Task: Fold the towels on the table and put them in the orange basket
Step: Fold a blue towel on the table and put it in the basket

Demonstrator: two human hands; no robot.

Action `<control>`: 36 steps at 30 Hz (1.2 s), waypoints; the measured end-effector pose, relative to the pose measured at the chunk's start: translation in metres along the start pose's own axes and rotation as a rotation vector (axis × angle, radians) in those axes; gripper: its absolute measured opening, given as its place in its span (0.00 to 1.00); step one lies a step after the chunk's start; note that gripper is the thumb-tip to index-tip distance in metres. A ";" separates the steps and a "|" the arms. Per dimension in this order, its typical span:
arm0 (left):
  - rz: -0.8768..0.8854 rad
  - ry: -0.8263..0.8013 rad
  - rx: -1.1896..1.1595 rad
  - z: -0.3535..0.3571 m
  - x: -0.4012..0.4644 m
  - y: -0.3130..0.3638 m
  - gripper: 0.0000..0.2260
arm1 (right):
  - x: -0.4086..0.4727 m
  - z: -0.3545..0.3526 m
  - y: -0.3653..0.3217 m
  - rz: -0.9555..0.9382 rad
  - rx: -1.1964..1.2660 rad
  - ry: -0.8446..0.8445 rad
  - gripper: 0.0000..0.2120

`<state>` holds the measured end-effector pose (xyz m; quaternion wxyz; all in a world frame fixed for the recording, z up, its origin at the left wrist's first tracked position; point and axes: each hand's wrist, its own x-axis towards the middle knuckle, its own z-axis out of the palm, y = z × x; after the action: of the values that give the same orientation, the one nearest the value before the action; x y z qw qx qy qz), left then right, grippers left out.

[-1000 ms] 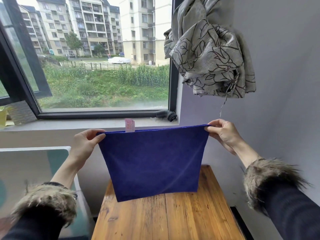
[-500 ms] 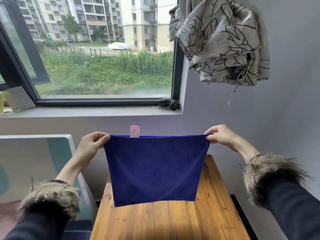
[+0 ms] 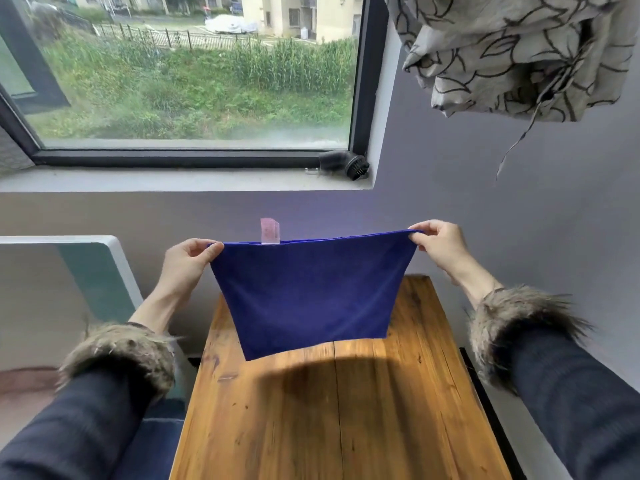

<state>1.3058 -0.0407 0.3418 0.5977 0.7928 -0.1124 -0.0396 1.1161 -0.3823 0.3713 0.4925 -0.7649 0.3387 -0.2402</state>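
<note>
Blue microfibre, one towel (image 3: 311,296), hung stretched between two hands above the wooden worktop (image 3: 339,410). The left hand (image 3: 185,263) pinched its upper left corner between thumb and curled fingers; the right hand (image 3: 438,242) pinched the upper right corner likewise. A pink label (image 3: 269,231) stood up from the top edge, nearer the left hand. To fold it well, I would judge, both hands should keep the top edge taut and level, lower the free bottom edge onto the boards below them, then lay the rest over evenly. Counted: one towel, one label, two hands; no orange basket in view
</note>
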 end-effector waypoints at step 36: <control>-0.537 -0.438 0.157 0.018 -0.204 -0.188 0.04 | -0.208 -0.014 0.239 0.692 0.071 -0.245 0.07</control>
<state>1.1286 0.0375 0.1426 0.4647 0.8103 -0.0282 -0.3559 0.9026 -0.3016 0.1513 0.6079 -0.6105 0.5072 0.0223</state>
